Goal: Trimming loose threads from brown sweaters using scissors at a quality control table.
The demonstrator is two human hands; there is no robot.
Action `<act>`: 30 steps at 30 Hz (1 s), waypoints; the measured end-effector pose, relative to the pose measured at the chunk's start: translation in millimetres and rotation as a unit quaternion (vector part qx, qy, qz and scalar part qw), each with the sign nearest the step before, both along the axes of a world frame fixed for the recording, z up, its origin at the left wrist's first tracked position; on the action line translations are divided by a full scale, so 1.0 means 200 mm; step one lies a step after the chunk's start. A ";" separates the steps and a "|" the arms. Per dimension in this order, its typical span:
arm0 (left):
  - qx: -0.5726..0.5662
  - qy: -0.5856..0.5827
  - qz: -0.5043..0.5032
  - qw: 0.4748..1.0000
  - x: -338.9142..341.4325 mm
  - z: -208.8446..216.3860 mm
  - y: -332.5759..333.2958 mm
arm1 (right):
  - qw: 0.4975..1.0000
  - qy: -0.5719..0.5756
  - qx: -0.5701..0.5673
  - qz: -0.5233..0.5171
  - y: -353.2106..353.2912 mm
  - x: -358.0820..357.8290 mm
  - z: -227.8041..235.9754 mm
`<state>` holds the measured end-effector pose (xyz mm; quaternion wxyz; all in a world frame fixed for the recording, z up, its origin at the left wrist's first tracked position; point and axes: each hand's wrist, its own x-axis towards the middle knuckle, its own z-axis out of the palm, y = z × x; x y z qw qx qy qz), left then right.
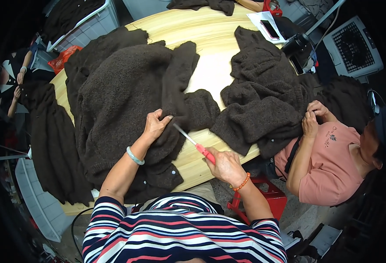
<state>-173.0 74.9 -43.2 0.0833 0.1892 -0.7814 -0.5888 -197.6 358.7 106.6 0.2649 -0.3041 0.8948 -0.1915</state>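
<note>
One brown garment (pixel 118 96) lies heaped on the left half of the table (pixel 210 72), reaching from near its far edge down to its near edge. The left hand (pixel 156 125) pinches a fold at the heap's right side between thumb and fingers. The right hand (pixel 226 167), near the middle of the table's near edge, is closed around the red handle of a tool (pixel 205 153); its thin metal shaft points at the cloth just beside the left thumb, and whether the tip touches is unclear. A pale bangle (pixel 134 156) circles the left wrist, orange beads (pixel 242 182) the right.

Toward the table's right edge lies a second brown heap (pixel 263 87), where a co-worker in a pink shirt (pixel 333 162) has both hands (pixel 312 119) together. Near the far right corner, a phone (pixel 270 29) rests on white paper (pixel 256 19), with a black bottle (pixel 295 44) near it.

Brown cloth (pixel 54 144) hangs over the left edge, its upper end at the hands (pixel 18 85) of another person. Beyond the far left corner are a red bag (pixel 63 59) and a grey crate (pixel 87 35). A red stool (pixel 272 197) stands beside the near edge, toward the right.
</note>
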 end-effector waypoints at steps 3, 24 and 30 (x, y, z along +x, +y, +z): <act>-0.001 -0.048 0.003 0.999 0.01 0.06 -0.01 | 0.999 -0.038 -0.011 0.009 0.01 0.00 -0.01; 0.246 -0.021 0.121 0.961 0.38 -0.08 0.13 | 0.991 -0.065 0.052 0.109 0.09 0.20 0.04; 0.318 -0.016 -0.029 0.947 0.50 0.12 0.38 | 0.995 -0.063 -0.076 0.013 0.14 0.15 -0.04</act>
